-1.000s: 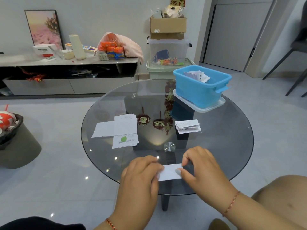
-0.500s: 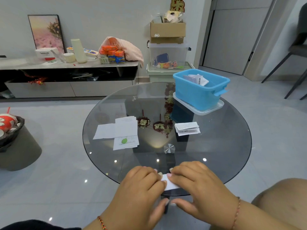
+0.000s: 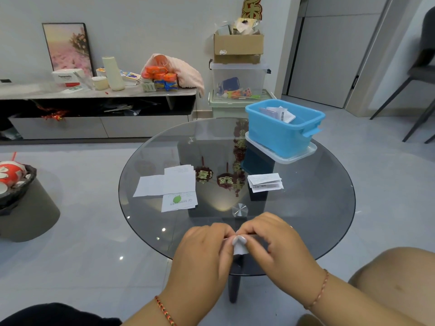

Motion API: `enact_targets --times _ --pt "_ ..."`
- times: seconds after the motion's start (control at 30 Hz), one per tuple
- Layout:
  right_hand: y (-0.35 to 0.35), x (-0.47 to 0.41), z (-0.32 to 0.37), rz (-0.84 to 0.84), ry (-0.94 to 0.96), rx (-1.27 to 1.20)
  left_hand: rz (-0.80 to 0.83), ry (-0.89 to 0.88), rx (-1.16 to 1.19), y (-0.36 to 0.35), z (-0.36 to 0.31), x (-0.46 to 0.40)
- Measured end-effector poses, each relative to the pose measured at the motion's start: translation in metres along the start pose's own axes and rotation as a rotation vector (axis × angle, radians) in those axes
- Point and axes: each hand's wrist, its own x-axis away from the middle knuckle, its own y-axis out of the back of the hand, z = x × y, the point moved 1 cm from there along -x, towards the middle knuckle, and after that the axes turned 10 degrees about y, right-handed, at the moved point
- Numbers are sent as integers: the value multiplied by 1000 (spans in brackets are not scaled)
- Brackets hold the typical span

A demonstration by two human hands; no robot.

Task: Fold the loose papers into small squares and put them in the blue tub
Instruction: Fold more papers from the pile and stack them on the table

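Note:
My left hand (image 3: pixel 203 251) and my right hand (image 3: pixel 273 243) meet over the near edge of the glass table, both pinching a small folded white paper (image 3: pixel 240 249) between them; most of it is hidden by my fingers. Loose flat papers (image 3: pixel 169 184) lie left of the table's middle, one with a green leaf print (image 3: pixel 179 201). A small stack of folded papers (image 3: pixel 265 182) lies right of the middle. The blue tub (image 3: pixel 282 135) stands at the far right on a clear lid, with folded papers (image 3: pixel 279 114) inside.
The round glass table (image 3: pixel 329 208) has a metal hub (image 3: pixel 239 210) near my hands. A dark stool with a bowl (image 3: pixel 21 203) stands left on the floor. A low cabinet (image 3: pixel 94 109) and stacked boxes (image 3: pixel 237 74) line the far wall. My knee (image 3: pixel 388 278) is at lower right.
The paper went from a wide strip held at both ends to a small piece. My hands have come together, and the paper now sits pinched between them.

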Motion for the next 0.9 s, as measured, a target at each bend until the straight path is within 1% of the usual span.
enact_targets --times 0.17,0.27,0.37,0.43,0.5,0.57,0.63,0.7,0.8,0.83,0.9 --pt "-2 -11 0 -52 -52 -19 80 155 73 -3 -6 -8" --pt "1 -17 -6 -69 -128 -66 68 235 126 0 -8 -16" --pt "10 -18 -12 -61 -179 -60 53 328 160 6 -6 -22" --pt "16 -17 -17 -54 -225 -62 59 357 154 7 -5 -24" --pt "21 -18 -22 -88 -288 -93 64 373 157 7 -5 -29" --pt "23 -19 -24 -125 -354 -208 56 378 180 9 -7 -37" --pt "22 -21 -22 -117 -398 -389 66 394 256 9 -13 -46" --pt "21 -23 -22 -126 -399 -427 101 428 373 4 -20 -55" --pt "29 -33 -28 -291 -437 -409 153 447 600 -6 -29 -72" --pt "32 -38 -33 -345 -456 -398 154 441 634 -9 -32 -78" --pt "39 -48 -46 -406 -479 -319 142 431 594 -17 -38 -94"
